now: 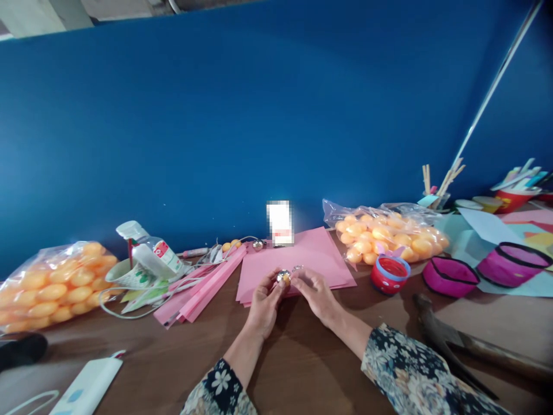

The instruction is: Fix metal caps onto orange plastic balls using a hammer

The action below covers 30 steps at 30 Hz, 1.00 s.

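Observation:
Near the front edge of a stack of pink paper [302,251], my left hand [266,302] holds a small shiny round ball [283,276] between thumb and fingers. My right hand [317,294] is just to its right, its fingers closed on a small shiny piece [297,269] that is too small to make out. The fingertips of both hands are close together over the paper. Another shiny ball [258,244] lies behind, at the paper's back left.
Bags of orange balls [56,288] [380,233] flank the paper. Folded pink strips [207,288], a cup [132,274] and bottles [162,253] are left. Right are a red pot [390,275], magenta pouches [450,275] and a hammer [479,344]. A white power bank [88,383] lies front left.

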Each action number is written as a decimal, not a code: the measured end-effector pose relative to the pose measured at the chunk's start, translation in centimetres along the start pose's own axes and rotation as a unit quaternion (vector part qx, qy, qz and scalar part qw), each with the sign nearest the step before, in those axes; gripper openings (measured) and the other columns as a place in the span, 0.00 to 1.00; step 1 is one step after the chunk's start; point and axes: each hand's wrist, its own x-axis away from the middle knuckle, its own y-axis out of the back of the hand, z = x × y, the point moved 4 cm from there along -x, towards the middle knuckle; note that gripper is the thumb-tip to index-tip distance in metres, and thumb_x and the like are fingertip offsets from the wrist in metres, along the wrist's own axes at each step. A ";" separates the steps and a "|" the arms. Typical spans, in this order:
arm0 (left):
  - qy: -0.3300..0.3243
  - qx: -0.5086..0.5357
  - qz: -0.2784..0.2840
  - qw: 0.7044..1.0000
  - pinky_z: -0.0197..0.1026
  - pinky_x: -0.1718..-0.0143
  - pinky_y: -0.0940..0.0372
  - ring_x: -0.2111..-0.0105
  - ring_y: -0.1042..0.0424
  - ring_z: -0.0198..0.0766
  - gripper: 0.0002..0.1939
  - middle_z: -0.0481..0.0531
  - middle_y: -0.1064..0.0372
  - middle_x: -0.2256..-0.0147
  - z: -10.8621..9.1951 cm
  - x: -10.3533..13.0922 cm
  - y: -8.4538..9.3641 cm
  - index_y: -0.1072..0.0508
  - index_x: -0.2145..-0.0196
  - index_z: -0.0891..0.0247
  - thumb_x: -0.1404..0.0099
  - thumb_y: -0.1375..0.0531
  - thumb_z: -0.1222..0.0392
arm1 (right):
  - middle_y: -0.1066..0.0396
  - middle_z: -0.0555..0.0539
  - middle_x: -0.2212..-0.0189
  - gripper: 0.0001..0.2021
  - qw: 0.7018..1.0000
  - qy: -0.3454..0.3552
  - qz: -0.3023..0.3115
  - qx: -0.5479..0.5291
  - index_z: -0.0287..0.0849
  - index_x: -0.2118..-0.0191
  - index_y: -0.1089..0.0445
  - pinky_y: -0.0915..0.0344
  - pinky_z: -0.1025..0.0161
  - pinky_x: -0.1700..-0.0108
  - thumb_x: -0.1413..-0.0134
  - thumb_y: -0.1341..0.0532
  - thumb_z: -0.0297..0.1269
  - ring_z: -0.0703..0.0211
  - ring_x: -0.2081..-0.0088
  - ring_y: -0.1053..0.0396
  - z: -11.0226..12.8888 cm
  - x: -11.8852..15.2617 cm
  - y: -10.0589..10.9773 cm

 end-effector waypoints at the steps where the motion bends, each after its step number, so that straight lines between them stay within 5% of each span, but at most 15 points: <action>1: -0.001 -0.002 0.001 1.000 0.42 0.51 0.40 0.59 0.30 0.37 0.22 0.53 0.29 0.59 0.0 0.0 0.0 0.33 0.53 0.61 0.48 0.37 0.64 | 0.30 0.49 0.71 0.08 1.000 -0.003 0.001 0.002 0.40 0.70 0.31 0.37 0.63 0.63 0.50 0.41 0.40 0.59 0.67 0.33 -0.1 0.0 0.0; 30: -0.015 -0.034 -0.031 0.999 0.43 0.52 0.41 0.58 0.31 0.38 0.22 0.53 0.30 0.58 0.0 -0.2 0.5 0.31 0.56 0.61 0.50 0.36 0.65 | 0.30 0.49 0.72 0.08 1.000 0.005 0.020 0.019 0.39 0.70 0.31 0.37 0.63 0.62 0.47 0.43 0.39 0.59 0.67 0.33 -0.5 -0.1 -0.2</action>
